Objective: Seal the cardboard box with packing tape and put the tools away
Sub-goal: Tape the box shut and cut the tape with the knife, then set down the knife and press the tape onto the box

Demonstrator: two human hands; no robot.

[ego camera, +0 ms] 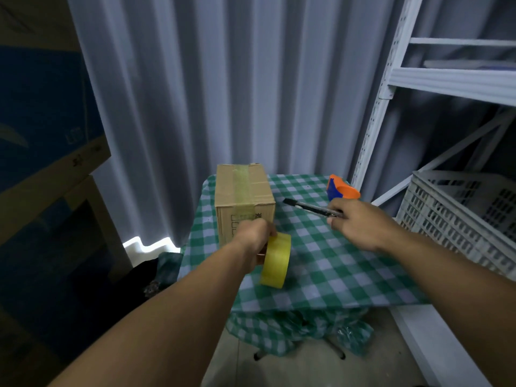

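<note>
Taped box on the worktop, both hands full.
The box [244,199] sits at the worktop's [321,263] 11 o'clock corner; left hand [255,238] grips the tape roll [276,260] at the box's 6 o'clock, right hand [356,222] clutches a knife [310,208] at its 3 o'clock.

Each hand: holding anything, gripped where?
Left hand holds the yellow tape roll by its upper rim and core. Right hand holds the utility knife by its near end.
</note>
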